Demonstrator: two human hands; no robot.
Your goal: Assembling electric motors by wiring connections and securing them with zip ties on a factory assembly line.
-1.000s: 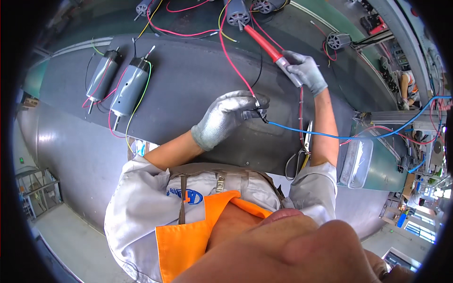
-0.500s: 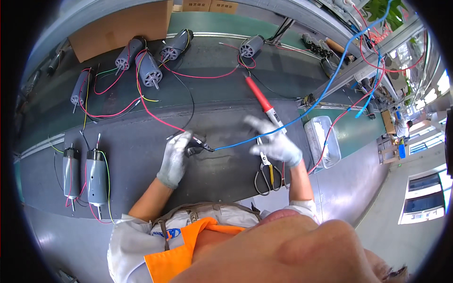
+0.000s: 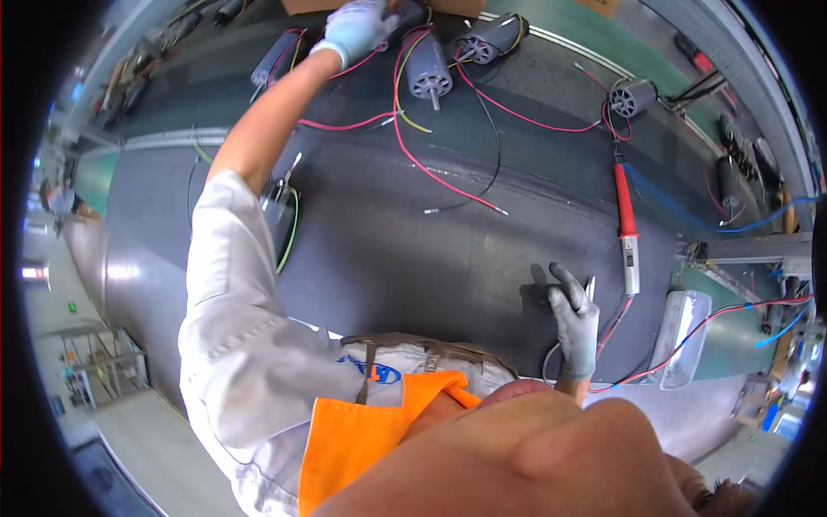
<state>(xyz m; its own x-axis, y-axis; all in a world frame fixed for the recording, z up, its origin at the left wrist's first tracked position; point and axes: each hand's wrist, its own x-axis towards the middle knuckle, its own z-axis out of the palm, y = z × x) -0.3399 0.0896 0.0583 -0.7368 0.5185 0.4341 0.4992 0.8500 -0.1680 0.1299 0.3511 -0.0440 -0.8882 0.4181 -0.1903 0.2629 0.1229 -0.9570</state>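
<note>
My left hand (image 3: 355, 33), in a white glove, is stretched far out to the back of the bench. It is beside or against a grey motor (image 3: 408, 17), partly hidden by it; its fingers are too unclear to read. Gloved too, my right hand (image 3: 575, 320) hovers near the front edge, fingers apart and nothing held. Just behind it shows a bit of the scissors (image 3: 591, 288). A grey motor (image 3: 428, 69) with red, yellow and black wires stands at the back; its red wire (image 3: 448, 184) trails forward on the dark mat.
A red and white probe (image 3: 627, 220) lies to the right, beside a clear plastic tray (image 3: 680, 340). More grey motors stand at the back, one (image 3: 491, 39) centre, one (image 3: 633, 97) right, one (image 3: 277, 59) left. My left arm partly covers another motor (image 3: 277, 220). A blue cable (image 3: 767, 220) hangs right.
My left hand has let go of the wire ends and swung far forward and left to the motors. My right hand has drawn back, and the blue cable has moved away right.
</note>
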